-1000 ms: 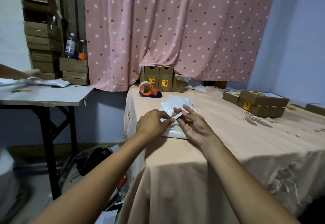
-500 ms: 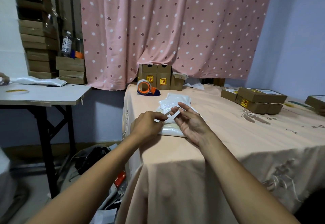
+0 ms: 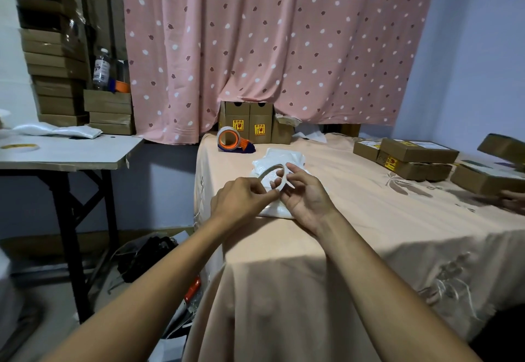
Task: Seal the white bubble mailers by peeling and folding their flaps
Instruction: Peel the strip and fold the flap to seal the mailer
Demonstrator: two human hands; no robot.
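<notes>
A small stack of white bubble mailers (image 3: 279, 160) lies on the peach tablecloth near the table's left edge. A thin white peel strip (image 3: 270, 173) curls up in a loop above the stack. My left hand (image 3: 241, 202) pinches one end of the strip with thumb and forefinger. My right hand (image 3: 305, 195) pinches the other part of the strip, palm turned up, just to the right. Both hands hover over the near end of the stack and hide it.
An orange tape dispenser (image 3: 231, 141) sits behind the mailers, with brown cartons (image 3: 254, 126) at the curtain. Flat cardboard boxes (image 3: 412, 157) lie at the right, where another person's hand (image 3: 511, 200) reaches in. A white side table (image 3: 71, 153) with more mailers stands left.
The peel strip has come away further and now bows up in a loop between my hands. Another person's hand and a box have appeared at the right edge.
</notes>
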